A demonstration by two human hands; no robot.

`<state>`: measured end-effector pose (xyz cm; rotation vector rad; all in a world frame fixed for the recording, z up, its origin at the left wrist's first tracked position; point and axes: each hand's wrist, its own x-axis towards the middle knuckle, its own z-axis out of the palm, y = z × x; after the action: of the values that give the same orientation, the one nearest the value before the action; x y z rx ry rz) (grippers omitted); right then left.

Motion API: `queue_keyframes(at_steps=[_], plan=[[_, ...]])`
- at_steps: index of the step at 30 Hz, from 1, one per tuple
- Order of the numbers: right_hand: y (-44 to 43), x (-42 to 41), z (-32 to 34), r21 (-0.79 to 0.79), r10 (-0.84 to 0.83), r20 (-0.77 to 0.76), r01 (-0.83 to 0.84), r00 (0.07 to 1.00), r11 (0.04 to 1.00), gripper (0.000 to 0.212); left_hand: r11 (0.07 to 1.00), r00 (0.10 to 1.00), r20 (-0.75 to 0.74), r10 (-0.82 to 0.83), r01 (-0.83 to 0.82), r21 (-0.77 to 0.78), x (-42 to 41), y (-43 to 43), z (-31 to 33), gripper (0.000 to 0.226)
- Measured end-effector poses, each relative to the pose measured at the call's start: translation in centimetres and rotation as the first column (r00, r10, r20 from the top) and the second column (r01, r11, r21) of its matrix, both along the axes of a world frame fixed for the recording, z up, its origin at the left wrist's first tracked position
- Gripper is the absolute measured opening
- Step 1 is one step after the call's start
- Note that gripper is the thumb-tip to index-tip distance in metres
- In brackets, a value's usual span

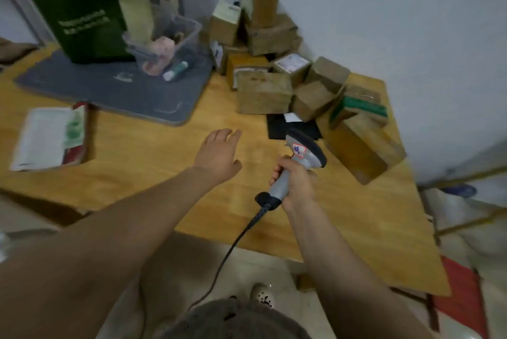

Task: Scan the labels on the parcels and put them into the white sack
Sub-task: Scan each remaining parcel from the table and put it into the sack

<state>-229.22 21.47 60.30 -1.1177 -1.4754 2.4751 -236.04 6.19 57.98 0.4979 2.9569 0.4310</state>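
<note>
Cardboard parcels (pixel 264 95), piled on the desk (pixel 137 152) just beyond both grips, look rigid and probably light; take each across opposite flat faces. Left grip (pixel 219 155) hovers with fingers spread, empty; right grip (pixel 297 182) wraps the scanner (pixel 304 153) handle.

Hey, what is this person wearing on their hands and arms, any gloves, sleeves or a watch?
Nothing shows: the left hand and right hand are ungloved, both forearms bare to the frame edge, no sleeve, watch or bracelet in view. Rings are too blurred to judge.
</note>
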Motion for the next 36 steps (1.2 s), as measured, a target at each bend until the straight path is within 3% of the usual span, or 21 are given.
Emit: queue_keyframes(at_steps=[6,13,17,20,23,27,32,36], plan=[[12.4,1.6,0.6,0.003,-0.250,-0.040,0.251,0.967,0.968,0.010,0.946,0.947,-0.004,-0.322,0.322,0.040,-2.7,15.5,1.6,0.074],[22.1,5.8,-0.2,0.032,-0.401,-0.026,0.402,0.916,0.915,0.013,0.750,0.753,-0.057,-0.656,0.641,-0.165,-4.4,32.4,2.5,0.086],[24.9,7.0,-0.9,-0.001,-0.445,0.006,0.445,0.896,0.896,0.015,0.585,0.653,0.077,-0.753,0.719,-0.376,-5.0,39.3,2.6,0.104],[26.2,7.5,-1.4,-0.013,-0.454,0.034,0.455,0.890,0.890,0.016,0.514,0.653,0.200,-0.730,0.719,-0.468,-5.6,42.0,2.5,0.112],[27.2,7.5,-1.7,-0.003,-0.461,0.049,0.461,0.886,0.887,0.017,0.484,0.632,0.185,-0.752,0.721,-0.496,-5.3,43.1,2.5,0.114],[27.4,7.3,-2.1,0.008,-0.463,0.067,0.463,0.884,0.886,0.014,0.458,0.529,-0.003,-0.849,0.732,-0.504,-4.2,40.3,1.8,0.107],[25.5,7.1,-2.5,-0.013,-0.452,0.073,0.454,0.889,0.891,0.012,0.594,0.507,-0.324,-0.799,0.751,-0.288,-2.4,29.4,-1.0,0.087],[23.1,7.3,-2.8,0.001,-0.422,0.094,0.424,0.902,0.906,0.011,0.596,0.538,-0.316,-0.781,0.793,-0.124,-0.2,20.6,-2.8,0.088]])
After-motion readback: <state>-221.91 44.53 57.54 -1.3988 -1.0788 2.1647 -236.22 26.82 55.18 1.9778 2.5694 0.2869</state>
